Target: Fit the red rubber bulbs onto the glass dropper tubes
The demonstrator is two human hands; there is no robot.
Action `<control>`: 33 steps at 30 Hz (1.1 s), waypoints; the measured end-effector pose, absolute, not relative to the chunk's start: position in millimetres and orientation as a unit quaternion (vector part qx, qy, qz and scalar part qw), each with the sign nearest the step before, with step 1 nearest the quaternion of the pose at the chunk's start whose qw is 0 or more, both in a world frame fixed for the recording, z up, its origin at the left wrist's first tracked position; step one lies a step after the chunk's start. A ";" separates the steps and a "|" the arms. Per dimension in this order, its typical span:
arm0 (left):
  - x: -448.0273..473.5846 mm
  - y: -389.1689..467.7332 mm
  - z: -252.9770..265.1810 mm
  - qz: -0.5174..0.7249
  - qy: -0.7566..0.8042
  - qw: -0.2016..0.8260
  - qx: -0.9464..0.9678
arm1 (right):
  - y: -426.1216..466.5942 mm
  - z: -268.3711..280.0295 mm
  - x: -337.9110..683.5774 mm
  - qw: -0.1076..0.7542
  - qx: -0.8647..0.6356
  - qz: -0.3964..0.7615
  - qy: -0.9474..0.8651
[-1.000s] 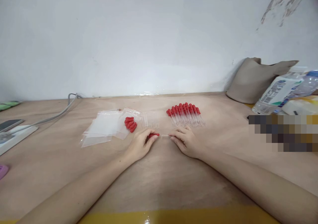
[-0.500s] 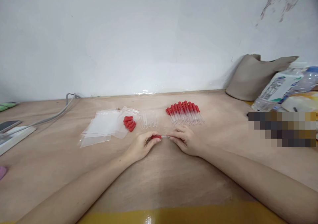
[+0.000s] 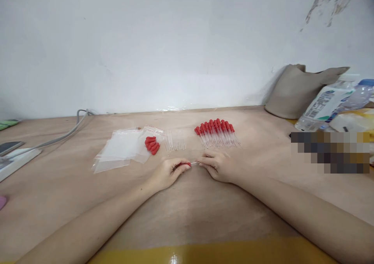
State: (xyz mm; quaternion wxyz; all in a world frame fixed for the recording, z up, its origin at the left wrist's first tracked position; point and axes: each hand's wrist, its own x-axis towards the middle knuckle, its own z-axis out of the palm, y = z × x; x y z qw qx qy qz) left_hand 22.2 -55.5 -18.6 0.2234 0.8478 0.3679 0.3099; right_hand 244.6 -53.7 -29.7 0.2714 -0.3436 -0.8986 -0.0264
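My left hand (image 3: 172, 171) is closed round a red rubber bulb (image 3: 187, 164), with only its open end showing. From that end a thin clear glass tube (image 3: 194, 163) runs to the right into the pinched fingers of my right hand (image 3: 215, 165). The tube and bulb meet end to end; how deep the tube sits is hidden. Behind my left hand lie several loose red bulbs (image 3: 152, 145) and a row of clear glass tubes (image 3: 175, 140). Several droppers with red bulbs (image 3: 216, 127) lie side by side behind my right hand.
Clear zip bags (image 3: 122, 147) are stacked left of the loose bulbs. A grey cable (image 3: 62, 136) and a phone (image 3: 11, 147) lie far left. At the right stand a grey-brown container (image 3: 288, 94) and a tilted plastic bottle (image 3: 324, 104), beside a pixelated patch.
My left fingers cover more of the red bulb now. The tube tilts slightly up to the right, and my right fingers are drawn closer together.
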 end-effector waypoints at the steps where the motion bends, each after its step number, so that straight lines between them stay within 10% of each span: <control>1: 22.4 -55.5 -18.2 0.309 0.368 0.218 0.849 | -55.2 -28.5 244.1 0.264 -0.348 -0.039 -0.899; 33: 20.2 -50.1 -22.1 0.340 0.373 0.242 0.829 | -51.0 -39.1 241.1 0.353 -0.304 -0.053 -0.883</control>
